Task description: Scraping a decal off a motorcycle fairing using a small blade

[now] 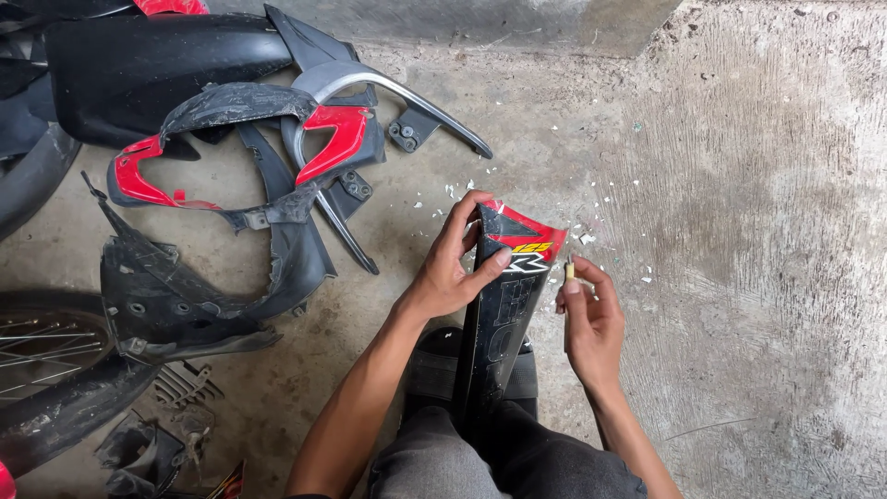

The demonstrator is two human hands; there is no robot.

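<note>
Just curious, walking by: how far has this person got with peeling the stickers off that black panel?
Done: small white flakes litter the concrete floor near the panel's tip. In hand: the left hand steadies the black panel upright, while the right hand pinches a small blade-like tool beside it. Left: the red sticker and the lettering lower down remain on the panel.

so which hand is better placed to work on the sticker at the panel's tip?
Right, probably. The right hand pinches a small blade beside the sticker, while the left hand grips the black panel and steadies it.
</note>
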